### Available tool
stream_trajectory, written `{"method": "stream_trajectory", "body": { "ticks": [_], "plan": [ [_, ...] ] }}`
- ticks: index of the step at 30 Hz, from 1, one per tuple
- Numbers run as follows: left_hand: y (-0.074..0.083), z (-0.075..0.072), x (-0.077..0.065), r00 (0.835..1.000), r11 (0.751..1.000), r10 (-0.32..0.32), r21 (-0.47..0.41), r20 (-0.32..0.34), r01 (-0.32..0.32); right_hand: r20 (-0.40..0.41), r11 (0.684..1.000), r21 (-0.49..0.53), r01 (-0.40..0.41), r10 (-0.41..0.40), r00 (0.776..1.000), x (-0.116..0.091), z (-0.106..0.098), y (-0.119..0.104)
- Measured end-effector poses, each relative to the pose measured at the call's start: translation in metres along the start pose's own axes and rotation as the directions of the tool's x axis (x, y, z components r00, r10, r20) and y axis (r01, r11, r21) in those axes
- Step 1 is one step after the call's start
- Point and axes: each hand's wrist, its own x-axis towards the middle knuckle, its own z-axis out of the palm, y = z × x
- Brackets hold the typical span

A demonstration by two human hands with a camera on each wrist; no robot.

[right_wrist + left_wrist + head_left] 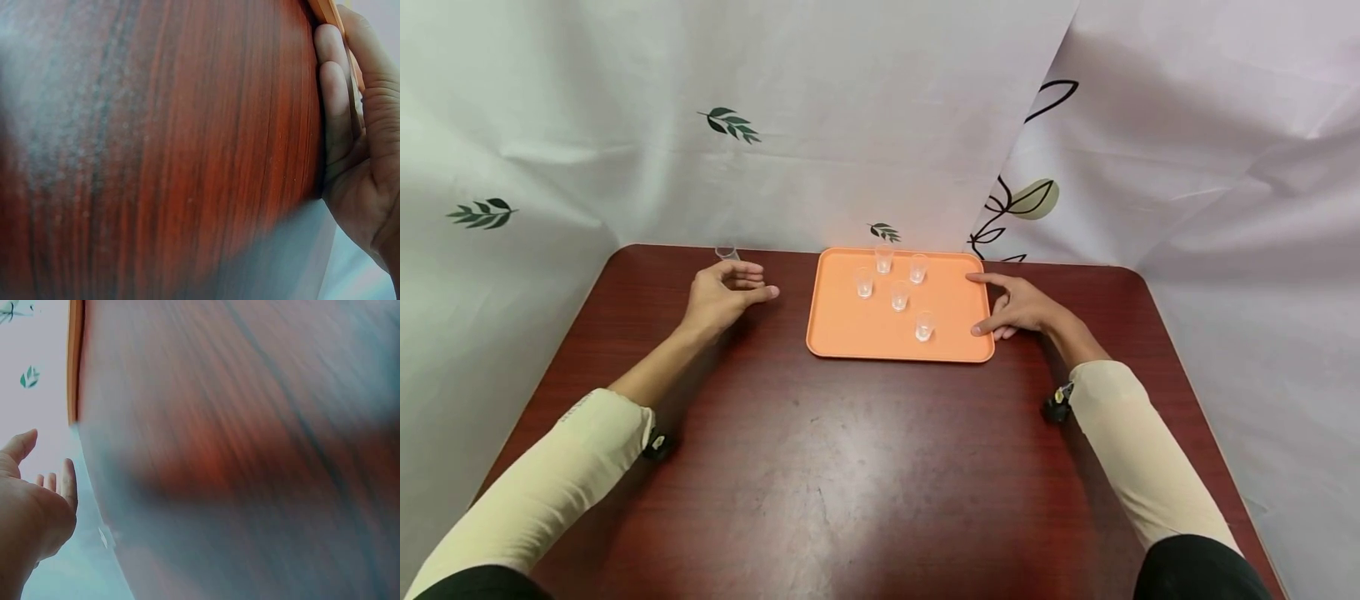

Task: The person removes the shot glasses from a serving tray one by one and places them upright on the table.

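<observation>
The left hand (722,292), fingers loosely bent and thumb apart, holds nothing I can see; a lone cup (727,252) stands just behind it at the back of the tabletop (820,458). The right hand (1018,306) grips the right edge of the orange tray (842,337), which carries five small clear cups (924,326), upright and seemingly empty. I'd judge this to be steadying the tray between placements; the next move calls for a light pinch on that outlying cup.
</observation>
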Motion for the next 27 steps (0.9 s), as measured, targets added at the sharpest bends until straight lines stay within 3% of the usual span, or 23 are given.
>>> {"method": "stream_trajectory", "body": {
  "ticks": [11, 27],
  "plan": [
    [0.023, 0.042, 0.008, 0.997, 0.999, 0.013, -0.033, 0.074, -0.010, -0.004, 1.000, 0.017, -0.004, 0.004, 1.000, 0.000, 0.002, -0.001],
    [0.032, 0.089, 0.019, 0.988, 0.998, 0.028, -0.061, 0.153, -0.019, -0.010, 1.000, 0.024, 0.005, -0.005, 1.000, -0.001, 0.003, -0.001]
  ]
}}
